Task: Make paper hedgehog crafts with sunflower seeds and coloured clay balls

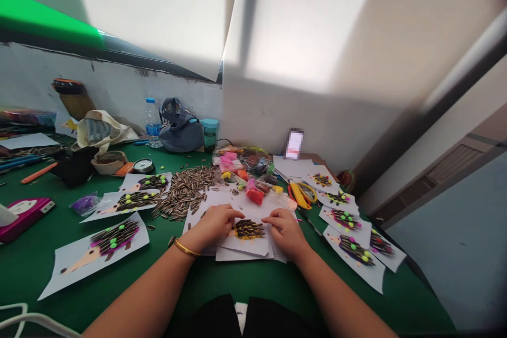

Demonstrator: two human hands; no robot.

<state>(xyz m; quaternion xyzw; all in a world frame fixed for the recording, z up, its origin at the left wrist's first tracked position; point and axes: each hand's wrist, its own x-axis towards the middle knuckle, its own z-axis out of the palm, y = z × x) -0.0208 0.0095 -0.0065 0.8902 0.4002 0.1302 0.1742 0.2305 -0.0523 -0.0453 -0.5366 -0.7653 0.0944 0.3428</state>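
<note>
A hedgehog picture [249,229], made of sunflower seeds pressed into yellow clay, lies on white paper [249,248] in front of me. My left hand [219,224] rests at its left edge, index finger stretched towards the seeds and the other fingers partly curled; nothing shows in it. On the opposite side, my right hand [284,228] lies on the paper with its index finger extended near the seed tips, also holding nothing visible. Past the left hand spreads a heap of striped sunflower seeds [184,190]. Bags of coloured clay [253,193] lie beyond the picture.
Finished-looking hedgehog cards [65,274] lie at left, and more cards [354,256] at right. Yellow-handled scissors [300,195] are right of the clay. A water bottle [152,127], a blue-grey bag [180,134], a teal-lidded cup [210,134] and a phone [294,143] stand along the wall.
</note>
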